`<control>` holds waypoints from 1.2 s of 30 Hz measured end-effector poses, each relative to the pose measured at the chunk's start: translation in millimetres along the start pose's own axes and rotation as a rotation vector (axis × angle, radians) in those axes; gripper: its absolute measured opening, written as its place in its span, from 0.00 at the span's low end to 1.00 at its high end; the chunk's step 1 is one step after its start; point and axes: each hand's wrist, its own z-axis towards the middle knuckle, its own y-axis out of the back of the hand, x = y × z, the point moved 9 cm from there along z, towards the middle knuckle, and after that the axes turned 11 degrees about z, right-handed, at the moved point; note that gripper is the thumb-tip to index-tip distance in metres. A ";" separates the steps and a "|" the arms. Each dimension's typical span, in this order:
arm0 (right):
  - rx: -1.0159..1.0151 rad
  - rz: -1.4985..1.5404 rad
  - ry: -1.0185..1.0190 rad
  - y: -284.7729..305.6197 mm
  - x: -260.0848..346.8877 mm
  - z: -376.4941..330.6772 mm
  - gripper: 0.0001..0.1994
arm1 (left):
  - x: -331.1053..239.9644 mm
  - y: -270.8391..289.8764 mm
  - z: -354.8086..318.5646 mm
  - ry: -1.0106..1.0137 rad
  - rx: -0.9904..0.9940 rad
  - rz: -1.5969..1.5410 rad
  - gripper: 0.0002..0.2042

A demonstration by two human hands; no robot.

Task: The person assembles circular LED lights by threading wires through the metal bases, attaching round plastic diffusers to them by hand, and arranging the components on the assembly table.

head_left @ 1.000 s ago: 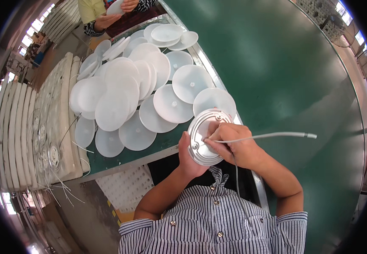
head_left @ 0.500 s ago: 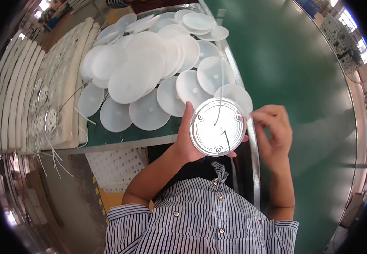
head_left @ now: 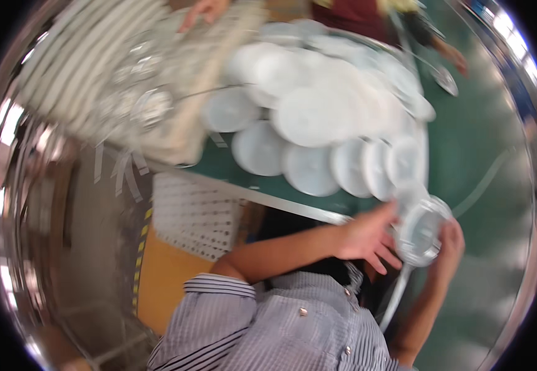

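My right hand (head_left: 451, 242) grips the outer edge of a round, clear-rimmed lamp base (head_left: 422, 232), which is tilted and blurred by motion. My left hand (head_left: 370, 238) is beside its left edge with the fingers spread; whether a fingertip touches the rim I cannot tell. Just beyond both hands, many frosted white round covers (head_left: 318, 114) lie overlapped in a heap on the green tabletop.
Stacked pale foam trays (head_left: 182, 123) with round metallic parts stand at the left. A co-worker's hand (head_left: 203, 12) hovers over them. Another person's hand (head_left: 453, 57) is at the far right, near a round part (head_left: 445, 81) on the green table (head_left: 485, 185). Below left is a perforated white sheet (head_left: 191, 213).
The view has swung, so the table things sit farther right. My left hand has let go of the lamp base; my right hand now holds it. Co-workers' hands have come into view.
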 end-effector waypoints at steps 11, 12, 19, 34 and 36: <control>-0.337 -1.076 0.422 136.6 74.7 -9.1 0.14 | -118.3 3.8 -278.7 -0.788 -1.272 1.331 0.17; -0.260 -0.930 0.522 91.2 106.2 -23.3 0.16 | -127.9 -26.8 -318.3 -0.951 -1.567 1.832 0.18; 0.358 -0.679 0.729 -105.9 107.6 -61.3 0.04 | -188.2 44.8 -392.8 0.013 -2.231 2.041 0.23; 1.116 -0.216 0.415 -167.7 49.1 -109.4 0.08 | -210.4 -62.0 -422.4 -0.986 -2.024 1.586 0.15; 1.076 -0.231 0.162 -160.6 37.3 -99.4 0.21 | -180.4 -53.1 -351.3 -1.137 -1.839 1.449 0.16</control>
